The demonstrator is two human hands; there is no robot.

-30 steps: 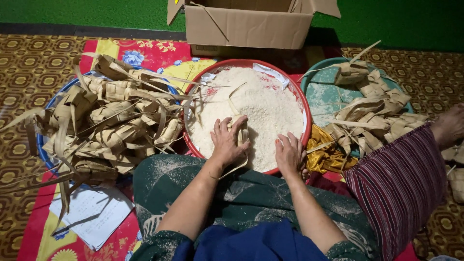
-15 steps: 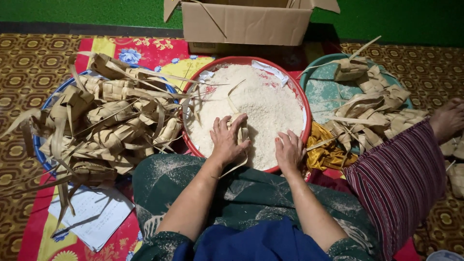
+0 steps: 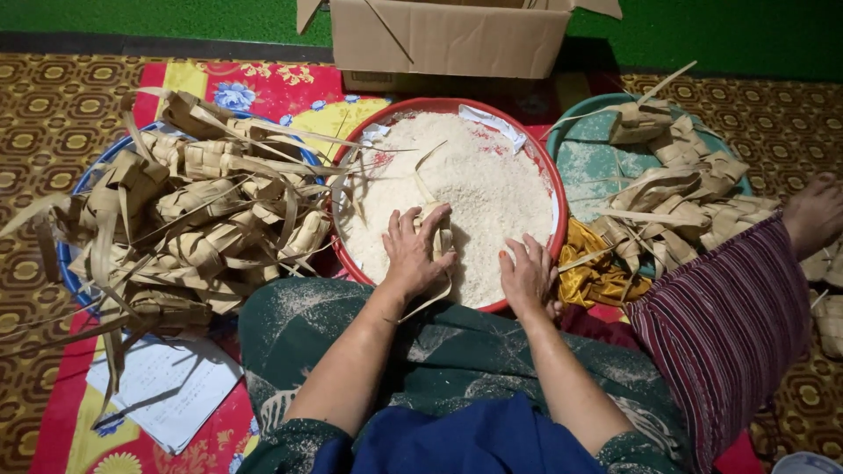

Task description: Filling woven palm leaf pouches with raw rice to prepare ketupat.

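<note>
Not much has shifted in the last second: both hands sit in about the same spot at the near edge of the rice, the left one just curled a bit tighter.

Going left to right: a blue basin heaped with woven palm-leaf pouches, dry, tan, with long loose strips poking out everywhere. Near it, a white sheet of paper lies on the red flowered mat. In the middle is the red plastic basin, round and full of grainy white rice. The left hand is wrapped around one leaf pouch resting on the rice. The right hand lies just beside it, fingers together and pressed flat into the grains; I think it's holding nothing, but it's hard to tell. Far right, a teal basin holds more pouches, with crumpled yellow cloth near it. A cardboard box stands at the far side.
</note>
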